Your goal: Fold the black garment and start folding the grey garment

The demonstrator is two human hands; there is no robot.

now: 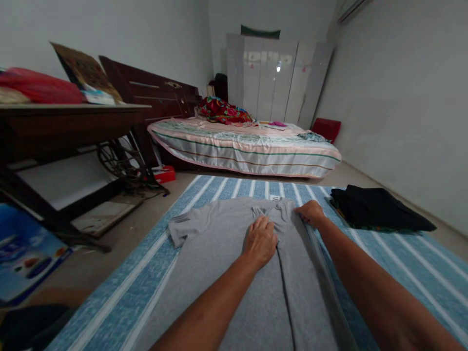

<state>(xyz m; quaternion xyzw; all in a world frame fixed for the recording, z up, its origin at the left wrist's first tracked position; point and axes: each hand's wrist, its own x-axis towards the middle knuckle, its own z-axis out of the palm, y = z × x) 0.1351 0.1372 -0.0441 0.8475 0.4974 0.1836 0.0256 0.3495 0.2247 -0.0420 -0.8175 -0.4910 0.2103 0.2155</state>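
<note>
A grey T-shirt (pixel 215 258) lies spread on a blue and white striped cloth (pixel 146 278). Its right side is folded over toward the middle, while one short sleeve sticks out at the left. My left hand (pixel 261 239) rests on the shirt near the collar, fingers bent down onto the fabric at the folded edge; whether they pinch it is hard to see. At the upper right edge of the shirt, my right hand (pixel 310 212) is closed on the fabric. A small white label (pixel 275 198) shows at the top by the neck.
A stack of folded dark clothes (pixel 380 208) sits at the right on the striped cloth. Beyond stands a bed (pixel 241 151) with a red floral blanket (pixel 223 111). A treadle table (pixel 73 117) is at the left, with a blue box (pixel 29 253) below it.
</note>
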